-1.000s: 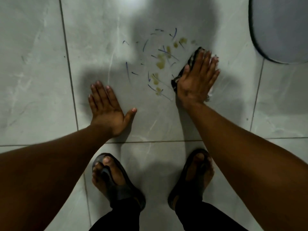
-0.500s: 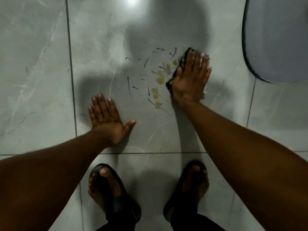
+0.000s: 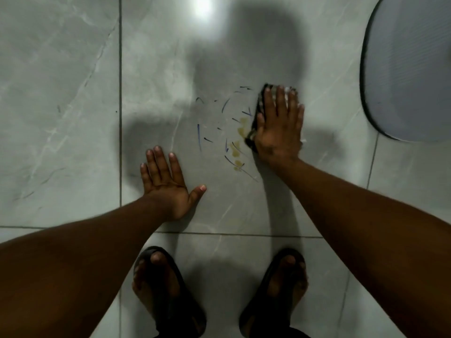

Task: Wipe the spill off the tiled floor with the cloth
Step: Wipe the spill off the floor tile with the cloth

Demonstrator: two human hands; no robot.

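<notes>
The spill (image 3: 238,142) is a scatter of yellowish blotches and thin blue streaks on a grey marbled floor tile (image 3: 170,81). My right hand (image 3: 278,129) lies flat with fingers spread, pressing a dark cloth (image 3: 258,103) onto the tile at the spill's right edge. Only the cloth's left and far edges show around the hand. My left hand (image 3: 166,182) rests palm down on the same tile, left of the spill, fingers apart and holding nothing.
A grey oval mat (image 3: 410,69) lies at the upper right. My two feet in dark sandals (image 3: 168,293) (image 3: 280,293) stand on the nearer tile. A dark grout line (image 3: 120,118) runs up the left. A light glare (image 3: 201,6) sits at the top.
My right hand and the cloth have slid left over the upper right blotches of the spill. The left hand has stayed planted. The view has tilted, so everything sits lower in frame.
</notes>
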